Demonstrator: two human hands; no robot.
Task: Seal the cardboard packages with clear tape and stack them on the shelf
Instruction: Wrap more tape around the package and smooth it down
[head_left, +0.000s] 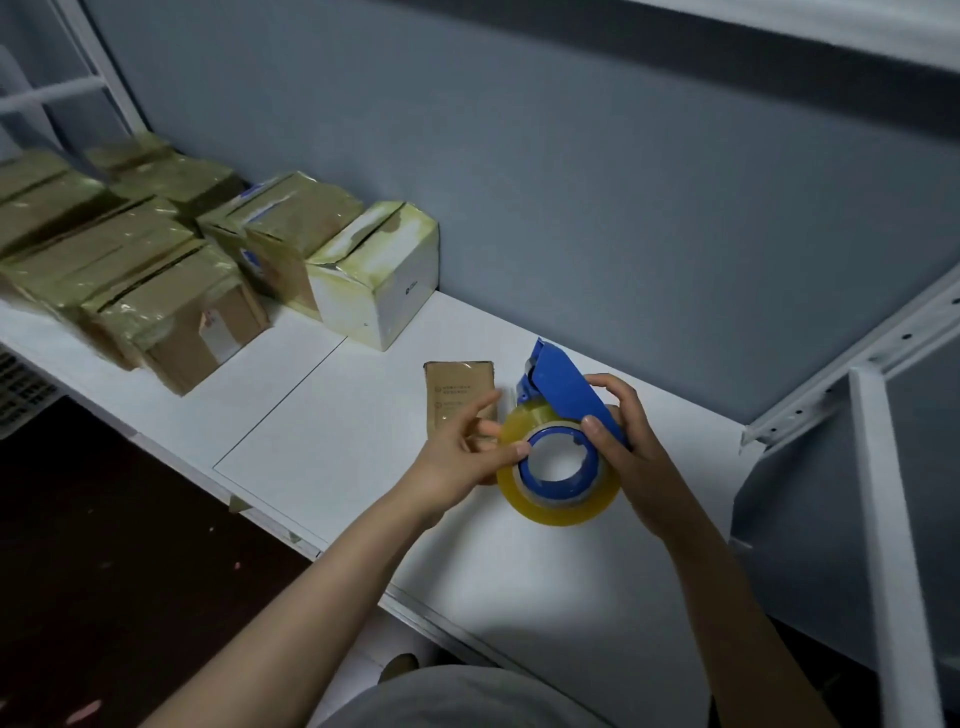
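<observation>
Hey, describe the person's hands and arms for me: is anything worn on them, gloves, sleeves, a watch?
Both are bare. The left hand and right hand have no gloves and no visible rings. Neither wrist carries a watch or band. The left forearm and right forearm show no sleeve down to the frame's edge. A plain grey garment covers the torso.

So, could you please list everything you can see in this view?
Shelf: one, white, across the view.
Taped packages: several, brown, grouped at the shelf's left.
White box: one, taped, at the right end of that group.
Flat package: one, brown, lying mid-shelf.
Tape dispenser: one, blue, held above the shelf.
Tape roll: one, clear yellowish, on the dispenser.
Upright frame: one, white, at the right.
Left hand: fingers touching the roll.
Right hand: gripping the dispenser.
</observation>
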